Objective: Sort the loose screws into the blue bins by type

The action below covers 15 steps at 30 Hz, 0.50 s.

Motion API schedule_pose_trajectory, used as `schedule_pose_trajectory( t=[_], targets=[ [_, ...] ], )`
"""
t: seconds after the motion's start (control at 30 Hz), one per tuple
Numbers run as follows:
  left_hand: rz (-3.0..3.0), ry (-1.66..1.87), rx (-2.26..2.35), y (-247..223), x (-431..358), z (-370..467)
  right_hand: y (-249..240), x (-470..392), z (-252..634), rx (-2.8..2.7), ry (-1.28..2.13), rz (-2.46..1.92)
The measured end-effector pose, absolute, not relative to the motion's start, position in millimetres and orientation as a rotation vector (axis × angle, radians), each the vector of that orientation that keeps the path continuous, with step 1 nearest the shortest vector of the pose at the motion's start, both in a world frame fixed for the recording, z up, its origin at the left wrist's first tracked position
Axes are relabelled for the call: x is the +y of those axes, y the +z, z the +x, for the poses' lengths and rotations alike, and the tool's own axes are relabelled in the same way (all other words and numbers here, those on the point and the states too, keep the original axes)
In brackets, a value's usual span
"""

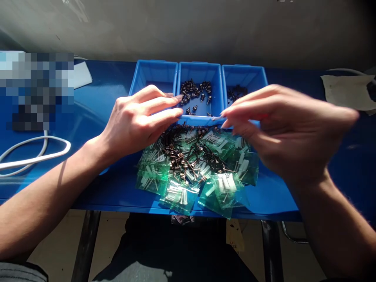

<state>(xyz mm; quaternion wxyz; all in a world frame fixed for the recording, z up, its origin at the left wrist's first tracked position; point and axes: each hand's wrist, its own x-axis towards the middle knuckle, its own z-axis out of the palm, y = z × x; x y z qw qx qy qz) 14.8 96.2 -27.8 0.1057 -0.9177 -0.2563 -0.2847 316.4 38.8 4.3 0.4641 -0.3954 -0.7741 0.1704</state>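
My left hand (143,113) is over the front of the left blue bin (155,72), its fingers spread and pointing at the middle bin (199,69). My right hand (279,125) is partly blurred, its fingertips pinched at the front rim between the middle and right bins; what they hold, if anything, is too small to name. Dark screws (190,92) lie in the middle bin. Smaller dark pieces (236,92) are in the right bin (245,72). In front of the bins, loose screws (179,158) lie on several green plastic bags (152,178) with white plugs and screws inside.
A white cable (44,154) loops on the left of the blue table (111,78), near a pixelated area and a white paper (82,75). A beige cloth or paper (342,94) lies at the right. The wall (188,31) is behind.
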Motion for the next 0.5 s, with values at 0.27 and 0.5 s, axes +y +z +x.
schedule_pose_trajectory(
  t=[0.27,0.5],
  targets=[
    [-2.706,-0.846,-0.748,-29,97,14,5,46,341,-2.213,0.177,-0.941],
    [-2.707,-0.837,-0.746,-28,96,15,-2,43,336,-2.657,0.368,-0.827]
  ],
)
